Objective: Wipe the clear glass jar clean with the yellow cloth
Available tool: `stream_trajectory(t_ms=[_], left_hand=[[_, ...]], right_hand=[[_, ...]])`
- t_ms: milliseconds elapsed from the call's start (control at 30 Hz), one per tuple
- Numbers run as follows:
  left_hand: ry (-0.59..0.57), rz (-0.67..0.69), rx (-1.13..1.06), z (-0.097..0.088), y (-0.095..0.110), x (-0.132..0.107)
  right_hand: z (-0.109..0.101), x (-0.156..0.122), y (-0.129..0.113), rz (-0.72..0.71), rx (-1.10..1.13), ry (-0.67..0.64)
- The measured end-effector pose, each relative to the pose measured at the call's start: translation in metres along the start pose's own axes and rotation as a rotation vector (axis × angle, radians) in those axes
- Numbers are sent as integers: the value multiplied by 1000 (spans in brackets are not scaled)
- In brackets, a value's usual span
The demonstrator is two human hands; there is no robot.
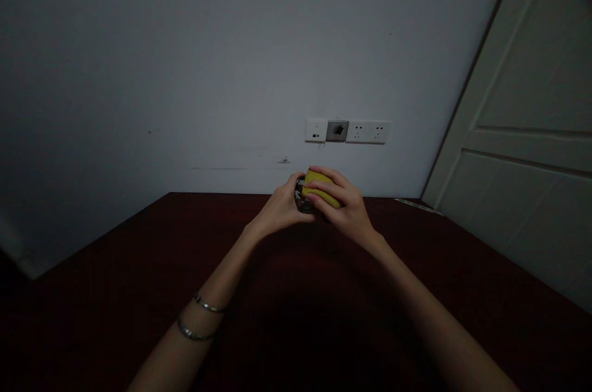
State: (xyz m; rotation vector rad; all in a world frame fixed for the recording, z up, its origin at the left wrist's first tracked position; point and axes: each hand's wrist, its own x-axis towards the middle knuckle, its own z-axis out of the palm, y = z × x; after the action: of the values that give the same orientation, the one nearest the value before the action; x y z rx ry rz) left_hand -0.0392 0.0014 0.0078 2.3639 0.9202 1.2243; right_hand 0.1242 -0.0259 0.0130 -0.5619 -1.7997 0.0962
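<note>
My left hand [282, 206] is closed around a dark, shiny object [301, 200] with pale markings, perhaps glass; its kind is unclear, as much of it is covered. In my right hand [348, 202] is a yellow sponge [320, 182], gripped with the fingers curled over it. The sponge presses against the right side of the dark object. Both hands meet above the far part of a dark red tabletop [222, 213]. Two silvery bracelets circle my left forearm.
A pale wall [231, 71] rises behind the tabletop, with a row of sockets [367, 132] and a grey wall plate [337, 130] above the hands. At the right stands a panelled white door [531, 133]. A thin strip [419, 206] lies along the far right table edge.
</note>
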Motion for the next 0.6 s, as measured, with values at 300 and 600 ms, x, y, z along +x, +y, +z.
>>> stream_trajectory(t_ms=[300,600], left_hand=[[2,7,-283,2,3,-1],[-16,-58,-565,6,6,1]], right_hand=[[3,2,3,177,212,154],[-5,6,0,109,194,95]])
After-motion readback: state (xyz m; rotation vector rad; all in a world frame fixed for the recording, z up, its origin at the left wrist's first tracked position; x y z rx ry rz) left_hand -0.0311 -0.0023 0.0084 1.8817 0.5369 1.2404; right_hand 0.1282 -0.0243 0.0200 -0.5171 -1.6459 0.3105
